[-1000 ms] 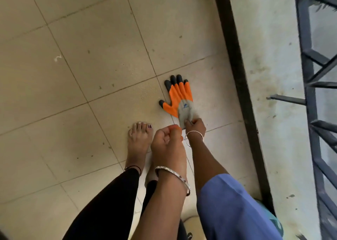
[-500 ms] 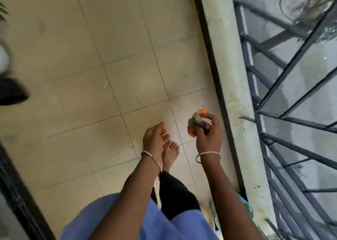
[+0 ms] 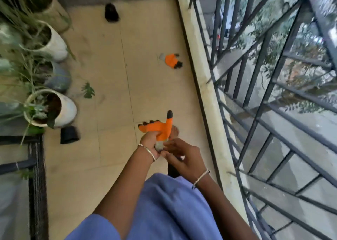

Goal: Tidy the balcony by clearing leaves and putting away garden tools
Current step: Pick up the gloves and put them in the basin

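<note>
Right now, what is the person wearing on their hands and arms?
Both hands are bare. The left hand wears a thin silver bangle at the wrist; the right hand wears a second bangle like it. Forearms are uncovered; blue-violet fabric shows below them.

Balcony floor, with pots on one side and railing on the other

Taking the held orange-and-grey fabric gardening glove [image 3: 158, 128] as the dial's centre, the left hand [image 3: 150, 142] grips it from seven o'clock. The right hand [image 3: 184, 159] meets its cuff from five o'clock, its hold blurred. A second orange-and-grey glove [image 3: 171, 60] lies on the beige tiled floor [image 3: 109, 72] at twelve o'clock, near the pale concrete ledge [image 3: 204, 86]. That ledge runs along three o'clock, with the dark metal railing [image 3: 264, 94] beyond it. Round white ceramic plant pots [image 3: 54, 44] stand in a row from nine to eleven o'clock. A small black plastic pot [image 3: 69, 135] lies at nine, just beside the nearest one. A green lobed leaf [image 3: 88, 90] lies on the floor at ten.
</note>
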The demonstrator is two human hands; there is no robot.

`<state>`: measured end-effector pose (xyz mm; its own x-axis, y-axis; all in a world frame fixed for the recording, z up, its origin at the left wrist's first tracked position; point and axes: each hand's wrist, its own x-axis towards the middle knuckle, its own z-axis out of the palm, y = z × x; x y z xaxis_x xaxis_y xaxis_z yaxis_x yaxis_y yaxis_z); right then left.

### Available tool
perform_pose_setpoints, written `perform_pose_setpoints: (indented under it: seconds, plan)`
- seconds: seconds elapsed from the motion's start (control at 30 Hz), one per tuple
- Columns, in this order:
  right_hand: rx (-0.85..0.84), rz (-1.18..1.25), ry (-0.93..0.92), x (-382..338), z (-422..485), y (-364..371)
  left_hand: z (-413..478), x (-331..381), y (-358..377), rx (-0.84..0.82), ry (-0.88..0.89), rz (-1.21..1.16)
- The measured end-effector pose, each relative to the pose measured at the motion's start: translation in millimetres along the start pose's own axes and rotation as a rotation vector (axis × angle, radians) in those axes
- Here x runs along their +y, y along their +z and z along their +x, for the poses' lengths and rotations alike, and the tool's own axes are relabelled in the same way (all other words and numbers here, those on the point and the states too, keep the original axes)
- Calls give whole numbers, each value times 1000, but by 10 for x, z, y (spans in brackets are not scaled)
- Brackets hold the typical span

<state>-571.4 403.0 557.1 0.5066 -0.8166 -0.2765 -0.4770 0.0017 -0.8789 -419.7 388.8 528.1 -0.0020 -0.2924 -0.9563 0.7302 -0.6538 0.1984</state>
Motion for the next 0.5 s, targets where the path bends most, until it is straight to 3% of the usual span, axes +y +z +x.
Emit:
perform_pose_setpoints:
  seconds: [0.33, 0.5]
  plan:
    - [209, -77, 121, -81, 1978, -1462, 96, 1650, 706, 143, 146, -70]
    - [203, -161, 238, 193, 3208, -1851, 449, 2218, 930, 150, 158, -128]
